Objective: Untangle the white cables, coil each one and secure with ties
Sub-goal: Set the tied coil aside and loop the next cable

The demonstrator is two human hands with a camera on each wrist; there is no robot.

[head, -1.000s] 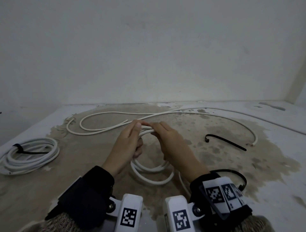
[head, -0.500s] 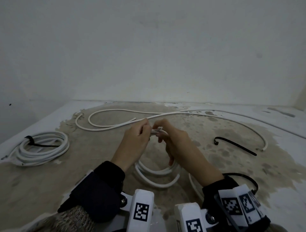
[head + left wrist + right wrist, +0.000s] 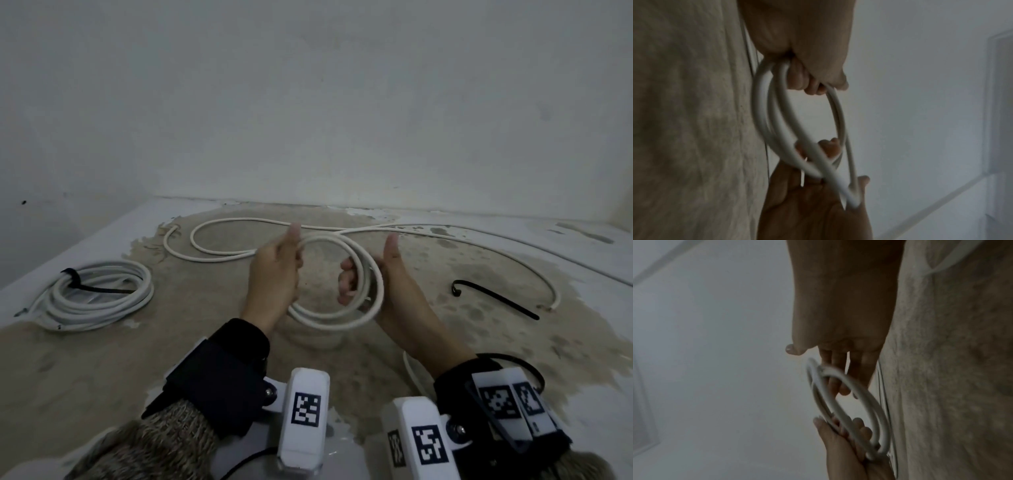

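A small coil of white cable (image 3: 342, 320) hangs in the air between my hands, its loops facing me. My left hand (image 3: 277, 274) grips the coil's left side, thumb on top; the left wrist view shows its fingers (image 3: 807, 81) curled round the loops (image 3: 764, 116). My right hand (image 3: 387, 284) holds the right side, fingers hooked through the ring and thumb raised. In the right wrist view those fingers (image 3: 840, 382) reach into the coil (image 3: 867, 402). The rest of this cable (image 3: 513, 246) trails loose across the table (image 3: 102, 359).
A finished white coil (image 3: 99, 294) bound with a black tie lies at the left. One loose black tie (image 3: 493, 298) lies at the right, another black tie (image 3: 527, 366) curls by my right wrist. A pale wall rises close behind the table.
My hands have drawn apart and lifted the hanging loops into a round coil facing me. The right thumb now points up. The view has shifted left and down.
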